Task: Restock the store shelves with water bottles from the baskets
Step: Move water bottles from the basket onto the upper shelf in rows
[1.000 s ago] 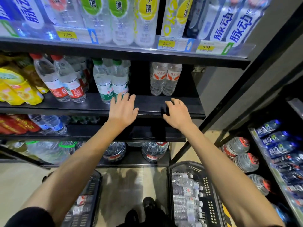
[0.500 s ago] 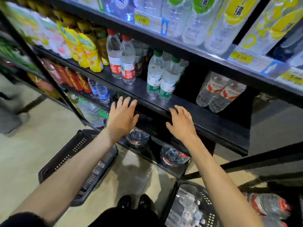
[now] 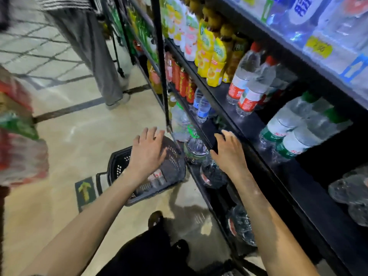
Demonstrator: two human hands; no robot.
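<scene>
A black plastic basket (image 3: pixel 173 156) with small water bottles (image 3: pixel 157 177) inside stands on the floor beside the shelving. My left hand (image 3: pixel 147 152) hovers above it, fingers spread and empty. My right hand (image 3: pixel 229 152) is held flat and empty in front of the edge of a black shelf (image 3: pixel 256 126). On that shelf stand water bottles with red caps and labels (image 3: pixel 249 84) and others with green caps (image 3: pixel 292 128). Large water jugs (image 3: pixel 195 150) lie on the bottom shelf.
Yellow juice bottles (image 3: pixel 211 56) and red bottles (image 3: pixel 183 80) fill the shelves further left. A person in grey trousers (image 3: pixel 93 50) stands in the aisle ahead. A green floor sticker with a yellow arrow (image 3: pixel 84 191) lies left of the basket. Blurred packaged goods (image 3: pixel 18 136) are at the left edge.
The view has swung left along the aisle. Both hands have come away from the shelf; my left hand is now over the left basket. The right basket is out of view.
</scene>
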